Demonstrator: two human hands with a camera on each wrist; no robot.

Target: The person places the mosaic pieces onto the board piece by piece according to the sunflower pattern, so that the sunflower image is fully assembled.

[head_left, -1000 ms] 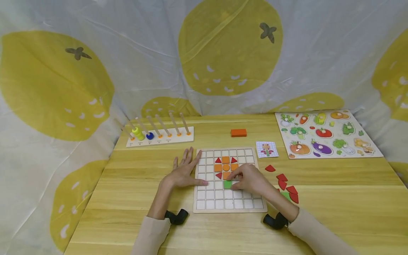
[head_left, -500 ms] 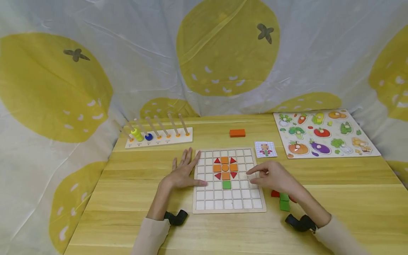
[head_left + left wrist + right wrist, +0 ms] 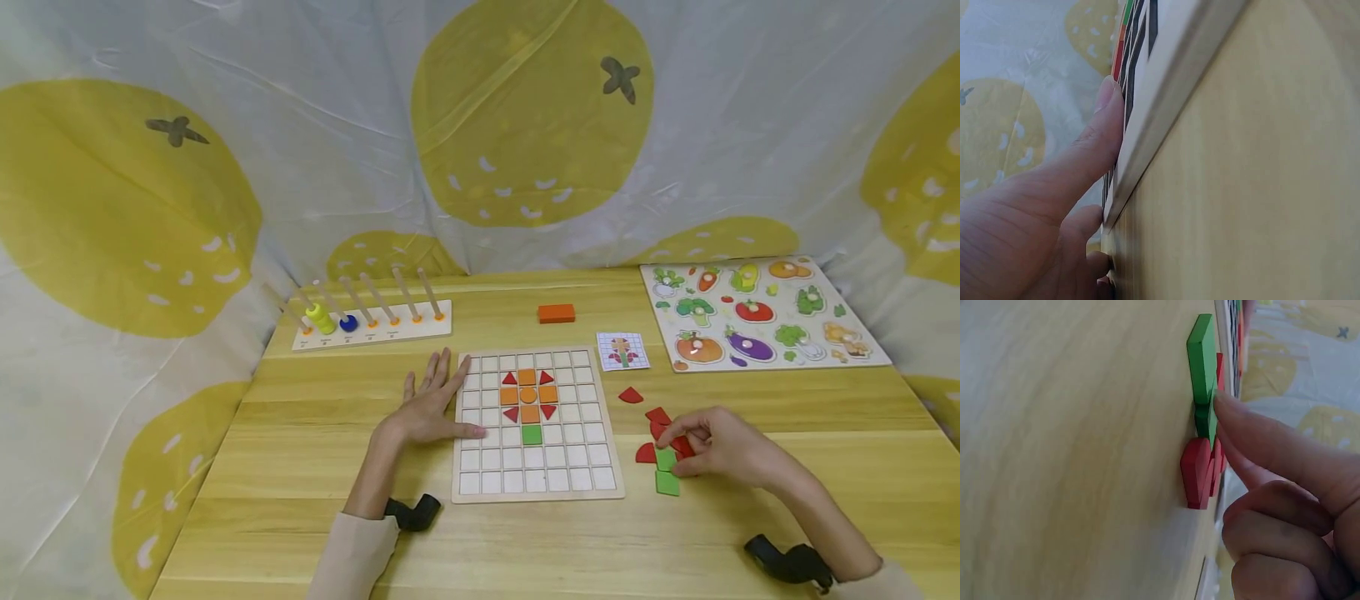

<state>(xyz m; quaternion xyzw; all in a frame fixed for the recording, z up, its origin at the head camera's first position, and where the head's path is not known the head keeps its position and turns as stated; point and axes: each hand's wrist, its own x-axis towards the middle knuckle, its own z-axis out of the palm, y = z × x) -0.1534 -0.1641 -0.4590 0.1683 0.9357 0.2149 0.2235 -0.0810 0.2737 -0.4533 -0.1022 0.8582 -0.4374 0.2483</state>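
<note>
A wooden grid board (image 3: 491, 482) lies flat on the table. On it, orange squares (image 3: 527, 377) surround an orange circle (image 3: 528, 396), with small red pieces (image 3: 547, 378) at the corners and a green square (image 3: 531, 435) below. My left hand (image 3: 429, 412) rests at the board's left edge, fingers spread, its thumb (image 3: 1094, 134) lying over the rim. To the right, my right hand (image 3: 720, 450) has thumb and forefinger at a loose green square tile (image 3: 665, 459), pinching it. Another green tile (image 3: 667, 483) and several red fan-shaped pieces (image 3: 646, 453) lie close by, some partly hidden by the fingers.
A pattern card (image 3: 622, 352) lies beyond the board's right corner. An orange block (image 3: 557, 314), a peg stand (image 3: 408, 323) with yellow and blue beads, and a vegetable puzzle board (image 3: 783, 315) stand along the back. A patterned cloth (image 3: 337, 167) hangs behind the table.
The right hand has left the board and moved right to the loose pieces. A red piece now sits at the lower right of the orange squares. The left hand stays in place.
</note>
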